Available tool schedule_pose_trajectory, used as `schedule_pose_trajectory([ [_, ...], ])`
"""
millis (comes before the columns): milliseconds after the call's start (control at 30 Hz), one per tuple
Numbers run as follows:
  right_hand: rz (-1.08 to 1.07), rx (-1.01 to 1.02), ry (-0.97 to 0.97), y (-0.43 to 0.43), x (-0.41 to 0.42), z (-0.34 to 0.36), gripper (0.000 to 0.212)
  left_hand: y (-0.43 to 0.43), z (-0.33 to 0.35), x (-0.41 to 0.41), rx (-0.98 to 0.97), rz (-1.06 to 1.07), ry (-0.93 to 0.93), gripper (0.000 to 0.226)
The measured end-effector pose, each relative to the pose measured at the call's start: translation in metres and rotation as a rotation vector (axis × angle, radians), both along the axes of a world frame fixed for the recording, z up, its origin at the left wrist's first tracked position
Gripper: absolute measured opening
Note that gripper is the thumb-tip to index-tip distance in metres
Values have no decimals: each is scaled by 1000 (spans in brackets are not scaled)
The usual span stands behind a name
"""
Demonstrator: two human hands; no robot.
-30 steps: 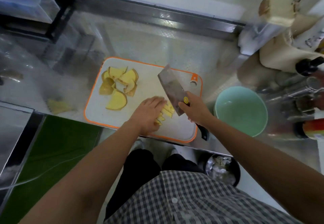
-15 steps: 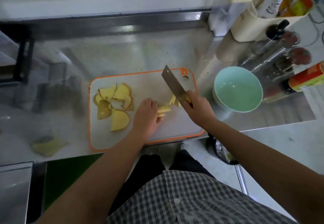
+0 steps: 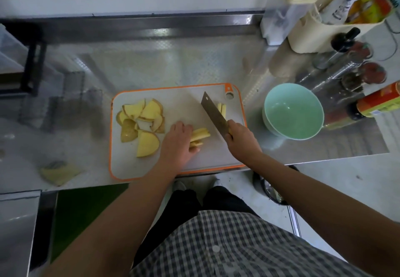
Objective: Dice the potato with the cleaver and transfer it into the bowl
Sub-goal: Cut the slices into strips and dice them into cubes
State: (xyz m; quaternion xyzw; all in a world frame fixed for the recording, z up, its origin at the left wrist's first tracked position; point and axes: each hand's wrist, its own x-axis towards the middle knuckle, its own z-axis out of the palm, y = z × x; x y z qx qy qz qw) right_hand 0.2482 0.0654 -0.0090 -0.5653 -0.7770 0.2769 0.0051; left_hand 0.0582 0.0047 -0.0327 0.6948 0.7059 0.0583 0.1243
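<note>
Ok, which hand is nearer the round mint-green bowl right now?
Right. The right hand, gripping the steel cleaver, is just left of the round mint-green bowl; the left hand is farther left, holding yellow potato strips on the orange-rimmed cutting board.

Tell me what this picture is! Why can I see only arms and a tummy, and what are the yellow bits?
The camera sits on a person's head and looks down, so you see what they see: two arms, a checked shirt and no face. There is no robot here, only hands. On the shiny steel counter lies a white cutting board with an orange edge. The yellow bits are potato. A pile of potato slices lies on the board's left part. The left hand holds a bunch of potato sticks steady. The right hand grips a cleaver, a big flat knife, its blade just right of them. A few more cut sticks lie beyond the blade. To the right stands a green bowl, with nothing in it yet.
</note>
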Motion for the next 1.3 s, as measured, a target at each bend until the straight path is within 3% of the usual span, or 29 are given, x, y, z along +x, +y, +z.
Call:
schedule_pose_trajectory([
  [367,55,-31,29,-17,-33,1,20,-6,1,16,-103,282,-287,69],
  [533,38,-34,36,-13,-27,1,23,-14,-1,-1,-56,242,-215,71],
  [733,74,-56,93,-19,-28,2,14,-9,1,4,-68,241,-241,50],
  [967,0,-1,145,-13,-27,7,8,-11,3,-2,-14,152,-83,61],
  [1167,64,-46,55,-17,-34,15,15,-8,3,4,-9,123,-60,29],
  [1300,55,-64,19,-19,-37,17,15,-4,-1,5,-17,126,-52,27],
])
